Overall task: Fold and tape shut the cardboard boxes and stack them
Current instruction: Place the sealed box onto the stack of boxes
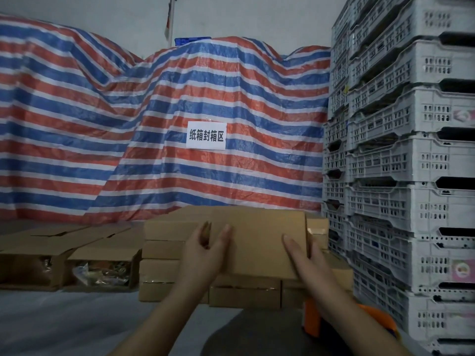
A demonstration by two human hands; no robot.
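Right now a brown cardboard box (259, 240) is held up over a stack of shut boxes (164, 253). Left hand (205, 250) grips its left end; right hand (305, 255) grips its right end. Nearby, open boxes (102, 263) sit left, grey crates (401, 160) stand right.

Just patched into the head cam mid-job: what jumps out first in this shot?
The red, white and blue striped tarpaulin fills the background, with a white paper sign at its centre. A tall stack of grey plastic crates rises on the right. Low in the middle, the left hand and right hand hold a closed brown cardboard box over a stack of similar boxes.
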